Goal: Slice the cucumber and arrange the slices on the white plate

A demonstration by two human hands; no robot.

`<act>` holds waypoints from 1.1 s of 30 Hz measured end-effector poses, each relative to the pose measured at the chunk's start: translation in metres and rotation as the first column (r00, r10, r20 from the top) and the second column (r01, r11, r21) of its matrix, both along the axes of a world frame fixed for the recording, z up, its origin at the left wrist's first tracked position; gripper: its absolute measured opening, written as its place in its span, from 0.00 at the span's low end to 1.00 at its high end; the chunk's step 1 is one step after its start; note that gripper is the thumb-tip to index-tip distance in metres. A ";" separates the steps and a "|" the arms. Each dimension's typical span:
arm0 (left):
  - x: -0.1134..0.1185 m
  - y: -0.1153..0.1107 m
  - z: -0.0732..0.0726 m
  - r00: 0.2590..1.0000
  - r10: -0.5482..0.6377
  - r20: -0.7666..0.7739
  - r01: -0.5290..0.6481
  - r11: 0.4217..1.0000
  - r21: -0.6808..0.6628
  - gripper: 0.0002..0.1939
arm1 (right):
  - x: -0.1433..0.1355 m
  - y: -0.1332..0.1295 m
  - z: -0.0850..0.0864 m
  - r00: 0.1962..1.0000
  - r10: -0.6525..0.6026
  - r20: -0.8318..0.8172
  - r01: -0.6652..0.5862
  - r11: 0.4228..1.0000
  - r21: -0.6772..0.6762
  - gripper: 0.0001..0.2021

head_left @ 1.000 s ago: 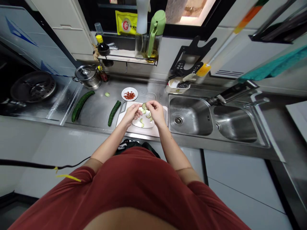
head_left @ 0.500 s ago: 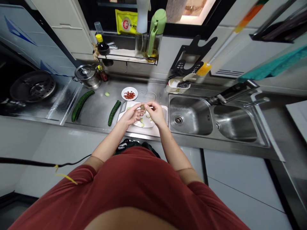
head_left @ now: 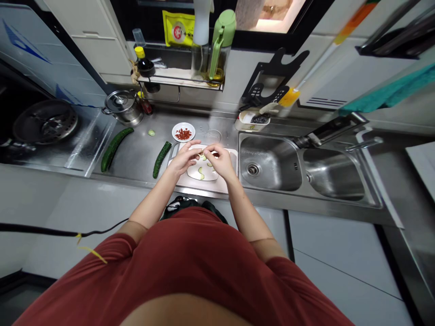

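Over a white plate (head_left: pixel 210 174), my left hand (head_left: pixel 186 158) and my right hand (head_left: pixel 219 159) meet with their fingertips together. Between them is a small, thin cucumber slice (head_left: pixel 203 153), partly hidden by the fingers. My right thumb and forefinger pinch it. The left thumb and fingertips touch its other side, while other left fingers are half extended. Curved pale-green cucumber slices (head_left: pixel 201 174) lie on the plate. Beneath the plate is a light cutting board (head_left: pixel 181 181). Left of the board lies a cut length of cucumber (head_left: pixel 161 159).
A whole cucumber (head_left: pixel 116 149) and a cucumber end (head_left: pixel 151 132) lie farther left. Behind the board stands a small dish (head_left: pixel 175 135) of chopped red pieces. A steel pot (head_left: pixel 125 108) is at back left. The double sink (head_left: pixel 272 181) adjoins on the right, below a bottle shelf (head_left: pixel 180 81).
My left hand has shifted slightly left and up, and its fingers have straightened somewhat. The right hand stays nearly in place, still pinching the slice.
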State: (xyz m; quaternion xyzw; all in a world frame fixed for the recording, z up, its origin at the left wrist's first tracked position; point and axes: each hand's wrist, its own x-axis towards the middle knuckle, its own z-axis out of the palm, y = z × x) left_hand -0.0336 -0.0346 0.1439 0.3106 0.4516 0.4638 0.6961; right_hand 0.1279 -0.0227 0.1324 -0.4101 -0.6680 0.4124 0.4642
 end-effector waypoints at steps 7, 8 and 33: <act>-0.003 0.001 -0.004 0.984 0.036 -0.174 -0.007 0.987 0.164 0.33 | 0.001 0.002 -0.003 0.999 -0.020 0.039 0.020 1.000 0.011 0.11; -0.003 0.001 -0.004 0.981 0.043 -0.187 -0.007 0.981 0.192 0.33 | 0.001 0.003 -0.003 0.999 -0.020 0.038 0.020 1.000 0.009 0.11; 0.002 -0.002 -0.005 0.670 0.286 -0.685 0.239 0.790 0.564 0.23 | 0.004 0.021 -0.002 0.966 0.074 0.246 -0.061 0.996 -0.058 0.08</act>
